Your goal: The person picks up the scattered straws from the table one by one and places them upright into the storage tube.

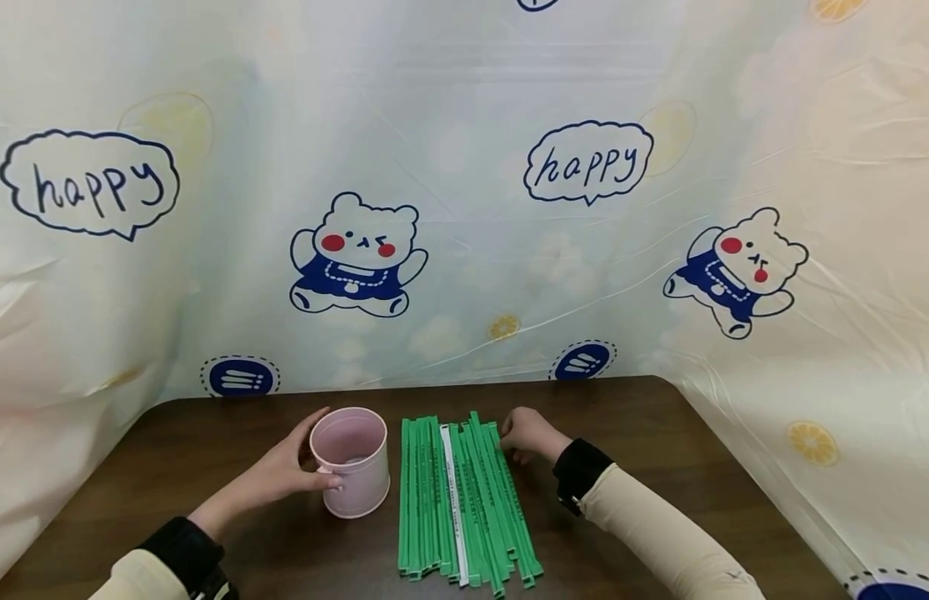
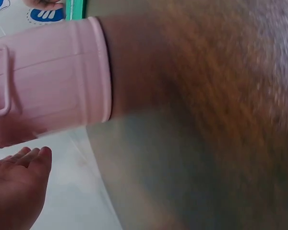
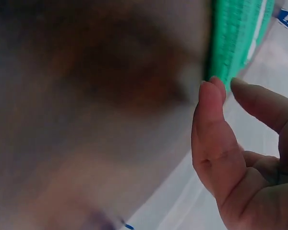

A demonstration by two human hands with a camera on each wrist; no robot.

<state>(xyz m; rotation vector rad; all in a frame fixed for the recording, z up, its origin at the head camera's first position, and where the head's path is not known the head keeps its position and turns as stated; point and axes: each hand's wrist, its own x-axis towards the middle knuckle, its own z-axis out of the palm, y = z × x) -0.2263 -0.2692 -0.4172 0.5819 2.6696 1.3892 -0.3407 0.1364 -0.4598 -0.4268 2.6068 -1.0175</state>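
My left hand (image 1: 292, 462) is beside a small pink bucket (image 1: 359, 487), thumb at its front and fingers behind the rim. In the left wrist view a narrow gap shows between the fingers (image 2: 38, 155) and the bucket (image 2: 48, 72), which stands upright. A row of long, slim green sticks (image 1: 427, 500) with dark printing lies on the table, with one white stick (image 1: 454, 504) among them. At the far right end of this row is my right hand (image 1: 530, 433). Its thumb and forefinger are slightly apart in the right wrist view, fingertips (image 3: 211, 91) right at the green sticks (image 3: 228, 43).
The dark wooden table (image 1: 606, 533) extends around the bucket and sticks. Behind its far edge hangs a pale curtain (image 1: 464, 108) printed with cartoon bears, lemon slices and lettering. It also runs along the right side.
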